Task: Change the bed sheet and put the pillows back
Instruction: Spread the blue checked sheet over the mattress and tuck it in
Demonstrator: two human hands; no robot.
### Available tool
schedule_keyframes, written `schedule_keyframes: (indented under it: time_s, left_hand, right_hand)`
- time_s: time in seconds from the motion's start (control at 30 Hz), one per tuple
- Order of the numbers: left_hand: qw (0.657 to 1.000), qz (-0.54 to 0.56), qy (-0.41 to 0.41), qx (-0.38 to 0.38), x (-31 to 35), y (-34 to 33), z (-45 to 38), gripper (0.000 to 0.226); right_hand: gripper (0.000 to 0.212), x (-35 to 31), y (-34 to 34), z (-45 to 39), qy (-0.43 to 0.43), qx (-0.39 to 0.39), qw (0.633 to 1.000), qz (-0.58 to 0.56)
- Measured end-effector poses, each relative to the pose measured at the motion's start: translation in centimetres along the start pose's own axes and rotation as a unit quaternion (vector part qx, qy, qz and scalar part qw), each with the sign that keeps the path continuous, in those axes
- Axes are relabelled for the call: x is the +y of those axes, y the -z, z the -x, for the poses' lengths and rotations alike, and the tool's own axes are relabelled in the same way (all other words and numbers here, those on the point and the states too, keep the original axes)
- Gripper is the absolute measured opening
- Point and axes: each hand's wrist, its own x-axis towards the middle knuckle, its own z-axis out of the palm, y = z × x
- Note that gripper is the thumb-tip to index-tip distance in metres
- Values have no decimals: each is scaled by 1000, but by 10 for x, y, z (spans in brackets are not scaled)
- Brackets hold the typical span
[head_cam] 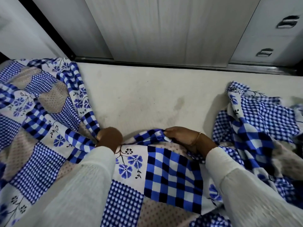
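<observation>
**Both hands gripping a blue patchwork bed sheet over a bare mattress**

While I look down from above, my two arms reach forward in white textured sleeves (85, 182), and each hand is clenched on the edge of the same bed sheet (170, 176). My left hand (109, 136) is a closed fist, with a bunched rope of the fabric gathered into it from the left side. My right hand (179, 134) pinches a fold of the sheet's edge between curled fingers, knuckles pointing left; a thin gold bangle (198, 136) sits on that wrist.

The sheet is a patchwork print: bold blue, navy and white checks, finer blue gingham, beige squares with small dots, and white squares with blue flowers on dark stems. It lies rumpled across the near part of the bed. One large mass spreads to my left, up to the far left corner. Another crumpled heap sits at the right edge. A flatter stretch lies between my arms, directly beneath me.

Beyond my hands the mattress (155, 95) is uncovered: off-white, with faint greyish marks. At its far side stands a pale panelled wall or headboard (155, 27) with a dark strip along its base. At upper right, a white unit carries two metal handles (287, 22).
</observation>
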Motion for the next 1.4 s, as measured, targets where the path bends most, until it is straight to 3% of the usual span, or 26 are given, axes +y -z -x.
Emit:
schedule_keyframes:
  time_s: [0.1, 0.17, 0.2, 0.23, 0.3, 0.33, 0.37, 0.4, 0.47, 0.57, 0.63, 0.7, 0.8, 1.0, 1.07, 1.13, 1.17, 1.27, 1.33, 1.4]
  left_hand:
    - [980, 186, -33, 62, 17, 37, -12, 34]
    - [941, 314, -64, 105, 36, 80, -21, 41]
    - [881, 453, -80, 106, 47, 104, -22, 43]
    - [789, 598, -112, 86, 57, 130, -25, 36]
    - [616, 766, -176, 55, 78, 170, -27, 23]
    - [585, 779, -222, 45, 89, 188, -28, 26]
    - [597, 747, -289, 44, 103, 202, -23, 33]
    - [629, 692, -351, 57, 119, 208, -24, 39]
    - [708, 578, -395, 94, 142, 201, -33, 40]
    - [812, 449, -331, 172, 158, 154, -76, 40]
    - [892, 304, -308, 133, 158, 120, -101, 70]
    - [928, 152, -312, 137, 160, 97, -115, 88]
    - [918, 116, -316, 207, 169, 89, -119, 85]
    - [918, 117, -319, 206, 181, 95, -131, 79]
    - [890, 217, -357, 182, 169, 95, -128, 74]
    - [819, 395, -377, 175, 151, 92, -120, 62]
    - [797, 431, -369, 207, 140, 85, -113, 55]
    - [818, 329, -272, 386, 100, 46, -94, 38]
    - [823, 300, -198, 439, 69, 14, -87, 33]
    - [831, 303, -127, 448, 37, -12, -77, 33]
  right_hand:
    - [33, 0, 19, -11, 23, 50, 992, 112]
    - [20, -15, 47, -15, 51, 180, 977, 106]
    - [17, -26, 68, -17, 58, 301, 948, 85]
    - [22, -38, 93, -19, 57, 416, 907, 36]
    - [32, -70, 148, -14, 94, 553, 826, -57]
    - [34, -87, 174, -9, 107, 581, 806, -48]
    - [36, -101, 197, -7, 103, 593, 798, -11]
    - [36, -108, 215, -6, 86, 595, 798, 40]
    - [36, -101, 231, -11, 37, 567, 808, 155]
    - [36, -56, 230, -38, -37, 536, 795, 282]
    - [45, -25, 225, -55, -120, 513, 793, 307]
    - [59, -3, 219, -69, -167, 493, 792, 318]
    - [67, 11, 218, -84, -181, 499, 766, 362]
    - [73, 10, 230, -95, -212, 471, 761, 393]
    - [64, 7, 221, -98, -209, 489, 750, 393]
    - [59, 6, 207, -96, -183, 518, 726, 413]
    - [58, 5, 199, -93, -162, 530, 715, 427]
    - [42, -1, 163, -78, -84, 552, 690, 461]
    - [33, -12, 119, -70, -20, 522, 711, 470]
    - [36, -23, 62, -67, 76, 447, 766, 455]
